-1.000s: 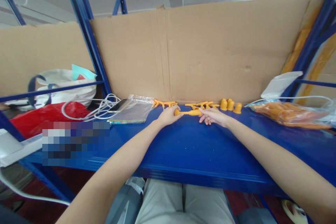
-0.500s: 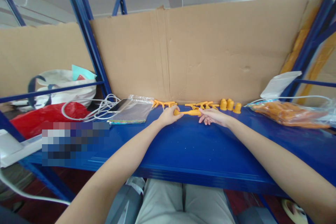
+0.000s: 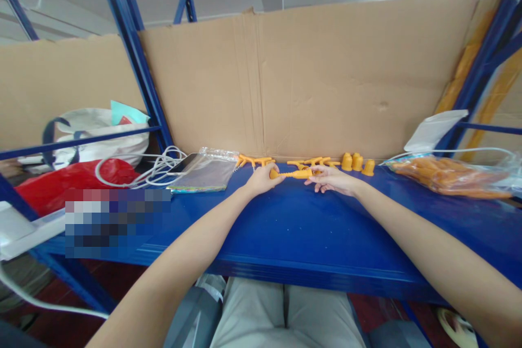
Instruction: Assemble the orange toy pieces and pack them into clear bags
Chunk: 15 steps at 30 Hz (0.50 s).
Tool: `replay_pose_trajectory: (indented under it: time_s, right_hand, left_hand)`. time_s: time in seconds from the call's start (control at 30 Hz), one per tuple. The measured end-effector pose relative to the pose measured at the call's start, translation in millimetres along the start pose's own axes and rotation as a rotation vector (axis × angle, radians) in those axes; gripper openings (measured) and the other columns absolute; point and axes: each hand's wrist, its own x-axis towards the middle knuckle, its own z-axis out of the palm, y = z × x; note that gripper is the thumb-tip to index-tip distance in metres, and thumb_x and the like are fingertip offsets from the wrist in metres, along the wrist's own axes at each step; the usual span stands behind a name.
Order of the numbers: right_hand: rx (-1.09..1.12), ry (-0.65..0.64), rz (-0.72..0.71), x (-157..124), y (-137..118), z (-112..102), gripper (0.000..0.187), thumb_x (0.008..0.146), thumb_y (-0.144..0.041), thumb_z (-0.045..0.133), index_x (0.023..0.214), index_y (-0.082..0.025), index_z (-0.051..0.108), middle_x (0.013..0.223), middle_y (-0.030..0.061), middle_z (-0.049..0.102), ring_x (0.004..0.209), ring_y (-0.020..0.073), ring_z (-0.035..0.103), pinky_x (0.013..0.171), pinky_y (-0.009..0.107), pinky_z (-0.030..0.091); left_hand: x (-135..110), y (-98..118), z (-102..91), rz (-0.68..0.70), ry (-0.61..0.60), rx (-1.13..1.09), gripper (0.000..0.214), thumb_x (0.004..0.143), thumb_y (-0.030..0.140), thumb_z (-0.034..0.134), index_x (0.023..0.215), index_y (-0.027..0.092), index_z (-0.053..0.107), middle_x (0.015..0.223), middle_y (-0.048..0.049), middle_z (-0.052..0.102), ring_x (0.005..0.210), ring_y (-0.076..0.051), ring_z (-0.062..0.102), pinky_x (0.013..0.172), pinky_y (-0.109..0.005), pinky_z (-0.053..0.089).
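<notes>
A long orange plastic part (image 3: 291,174) lies crosswise between both hands, low over the blue shelf (image 3: 285,228) near the cardboard wall. My left hand (image 3: 263,178) is closed round its left end. My right hand (image 3: 332,179) pinches its right end, the other fingers curled loosely. Behind the hands, several orange branched pieces (image 3: 312,162) lie along the cardboard. Three orange cone-shaped caps (image 3: 357,162) stand just right of them.
A clear plastic pouch (image 3: 204,172) holding a phone and white cables (image 3: 159,166) lie to the left. A clear bag of orange parts (image 3: 452,176) sits at the right. Cardboard (image 3: 310,76) closes off the back. Bags (image 3: 81,157) fill the left bay beyond the blue upright (image 3: 138,65).
My right hand has shifted slightly along the part's right end, fingers lifting a little. The left hand and the part stay almost where they were.
</notes>
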Motion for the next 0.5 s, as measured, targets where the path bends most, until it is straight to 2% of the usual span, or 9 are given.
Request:
replay_pose_trajectory:
  time_s: [0.3,0.43,0.5]
  right_hand:
    - [0.002,-0.013,-0.001,2.7,0.7,-0.9,0.027,0.082,-0.025,0.067,0.106,-0.018,0.058,0.093,0.0079,0.071,0.056,0.0072,0.060,0.045,0.015,0.045]
    - [0.011,-0.005,-0.003,-1.0,-1.5,0.7,0.019,0.085,-0.032,0.063,0.095,-0.017,0.061,0.086,0.0082,0.073,0.054,0.0078,0.059,0.044,0.015,0.045]
    - [0.011,0.021,-0.003,-0.6,-1.8,2.4,0.023,0.087,-0.038,0.060,0.087,-0.015,0.062,0.076,0.0088,0.072,0.048,0.0078,0.057,0.041,0.016,0.043]
  left_hand:
    - [1.5,-5.1,1.5,0.046,0.032,0.013,0.026,0.076,0.042,0.062,0.087,0.019,0.057,0.057,0.0045,0.053,0.056,-0.014,0.053,0.055,-0.025,0.037]
    - [0.7,-3.1,1.1,0.066,0.077,0.050,0.026,0.075,0.043,0.063,0.084,0.020,0.056,0.061,0.0040,0.052,0.060,-0.015,0.054,0.057,-0.025,0.037]
    - [-0.2,-0.8,0.5,0.075,0.084,0.054,0.026,0.074,0.043,0.064,0.084,0.020,0.056,0.063,0.0033,0.053,0.061,-0.016,0.054,0.057,-0.026,0.038]
